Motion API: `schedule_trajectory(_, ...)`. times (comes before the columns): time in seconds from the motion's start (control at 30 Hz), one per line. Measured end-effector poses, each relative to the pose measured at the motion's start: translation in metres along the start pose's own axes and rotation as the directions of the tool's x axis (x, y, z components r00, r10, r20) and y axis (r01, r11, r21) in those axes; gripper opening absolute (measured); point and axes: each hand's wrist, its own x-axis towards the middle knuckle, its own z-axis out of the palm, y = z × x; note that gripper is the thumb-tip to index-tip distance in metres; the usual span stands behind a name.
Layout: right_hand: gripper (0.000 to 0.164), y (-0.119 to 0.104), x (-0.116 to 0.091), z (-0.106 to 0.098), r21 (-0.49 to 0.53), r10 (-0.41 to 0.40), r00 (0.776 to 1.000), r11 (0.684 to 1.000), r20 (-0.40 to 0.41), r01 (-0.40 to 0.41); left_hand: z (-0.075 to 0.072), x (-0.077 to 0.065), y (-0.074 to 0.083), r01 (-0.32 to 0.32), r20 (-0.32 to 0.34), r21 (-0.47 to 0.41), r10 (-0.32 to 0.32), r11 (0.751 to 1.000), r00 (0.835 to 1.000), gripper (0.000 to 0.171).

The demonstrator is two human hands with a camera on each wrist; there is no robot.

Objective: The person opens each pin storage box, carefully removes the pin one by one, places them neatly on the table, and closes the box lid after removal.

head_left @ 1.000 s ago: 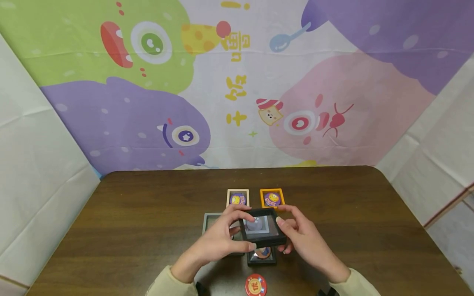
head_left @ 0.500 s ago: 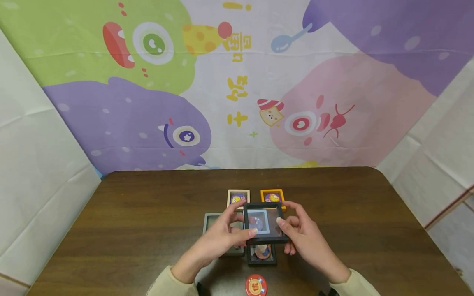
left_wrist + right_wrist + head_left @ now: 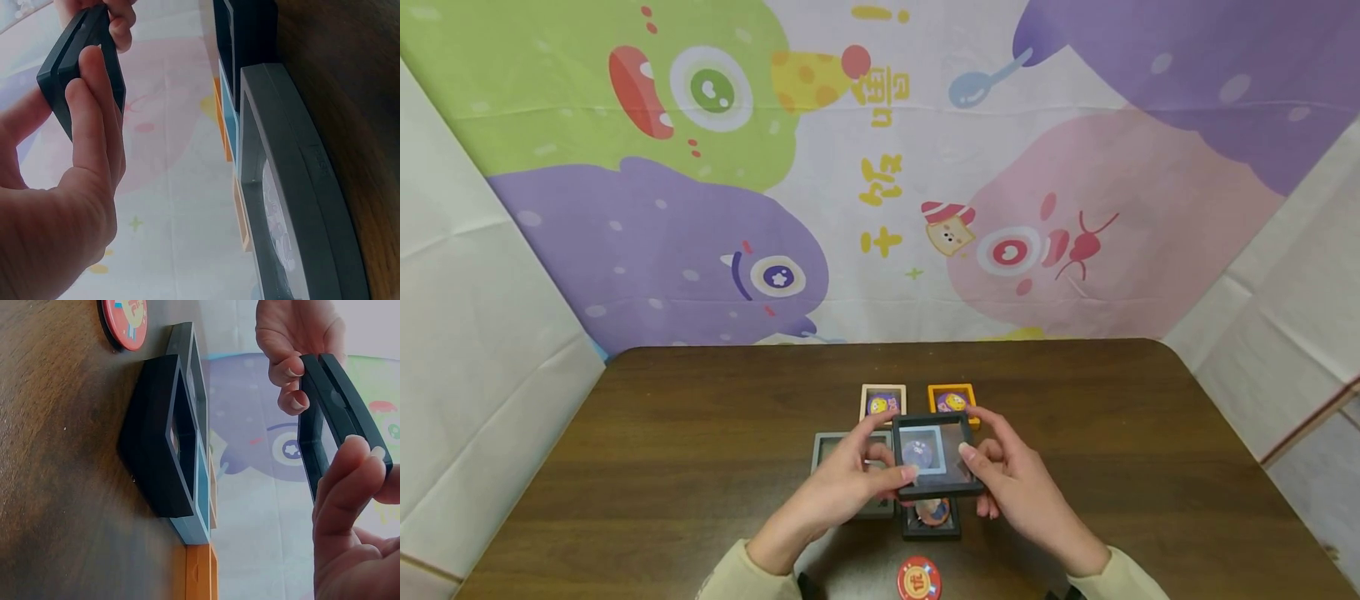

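Note:
Both hands hold a black display frame (image 3: 942, 492) with a see-through window, raised above the table. My left hand (image 3: 846, 483) grips its left side, thumb at the near left corner and index finger at the far left corner. On the opposite side, my right hand (image 3: 1018, 479) grips with its thumb on the right rim and its index finger at the far right corner. Through the window shows a light blue frame (image 3: 195, 528) with a round badge in it, which stands on the table. In the wrist views the held frame has a seam along its edge.
Below the hands lie another black frame (image 3: 932, 532) with a round badge and a larger grey frame (image 3: 852, 436). Farther back are a cream frame (image 3: 883, 387) and an orange frame (image 3: 951, 387). A red round badge (image 3: 919, 578) lies at the near edge.
The left index finger has moved off the window to the frame's far left corner. The black frame has tilted a little in the hands, which stay in nearly the same place.

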Motion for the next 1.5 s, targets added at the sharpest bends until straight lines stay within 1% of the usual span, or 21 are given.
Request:
schedule_trajectory(0.13,0.048,-0.003,-0.001,0.000,-0.032,-0.023,1.000,0.999,0.019,0.024,-0.001,0.000,-0.001,-0.006,0.004,0.020,0.006,1.000,1.000,0.074)
schedule_trajectory(0.23,0.049,-0.001,0.000,0.000,-0.054,-0.027,0.999,0.998,0.035,0.029,-0.002,0.000,-0.001,-0.007,0.008,0.028,0.007,1.000,1.000,0.075)
schedule_trajectory(0.47,0.054,0.023,0.010,0.000,-0.074,-0.020,0.998,0.997,0.065,0.025,-0.002,0.000,-0.004,0.000,0.004,0.041,-0.001,0.999,1.000,0.075)
schedule_trajectory(0.67,0.054,0.031,0.014,-0.001,-0.085,-0.023,0.996,0.996,0.090,0.031,-0.004,0.002,-0.008,0.001,0.018,0.085,-0.003,0.996,1.000,0.077)
schedule_trajectory(0.77,0.055,0.035,0.017,-0.002,-0.119,-0.028,0.995,0.992,0.101,0.040,-0.005,0.002,-0.011,0.009,0.040,0.118,-0.014,0.993,0.999,0.079)
schedule_trajectory(0.87,0.056,0.039,0.019,-0.006,-0.177,-0.040,0.992,0.982,0.117,0.060,-0.005,0.003,-0.012,0.021,0.062,0.146,-0.030,0.989,0.998,0.078)
schedule_trajectory(1.0,0.055,0.044,0.021,-0.015,-0.281,-0.044,0.986,0.956,0.162,0.089,-0.005,0.002,-0.013,0.017,0.079,0.176,-0.032,0.984,0.996,0.074)
schedule_trajectory(1.13,0.054,0.048,0.023,-0.028,-0.402,-0.029,0.978,0.909,0.205,0.111,-0.004,0.002,-0.013,0.011,0.083,0.186,-0.027,0.982,0.996,0.067)
schedule_trajectory(1.27,0.054,0.051,0.025,-0.044,-0.496,0.011,0.973,0.862,0.230,0.107,-0.003,0.002,-0.014,0.015,0.077,0.201,-0.031,0.980,0.997,0.052)
schedule_trajectory(1.3,0.054,0.052,0.026,-0.048,-0.523,0.021,0.972,0.846,0.232,0.106,-0.003,0.003,-0.014,0.012,0.078,0.211,-0.029,0.977,0.997,0.048)
schedule_trajectory(1.37,0.054,0.054,0.027,-0.055,-0.557,0.050,0.970,0.825,0.237,0.094,-0.004,0.003,-0.015,0.000,0.081,0.241,-0.020,0.970,0.996,0.041)
schedule_trajectory(1.47,0.054,0.057,0.028,-0.064,-0.593,0.088,0.969,0.802,0.229,0.068,-0.005,0.003,-0.015,-0.012,0.089,0.286,-0.014,0.958,0.996,0.036)
schedule_trajectory(1.5,0.053,0.058,0.029,-0.066,-0.609,0.093,0.970,0.790,0.224,0.065,-0.005,0.003,-0.015,-0.016,0.093,0.298,-0.012,0.955,0.996,0.035)
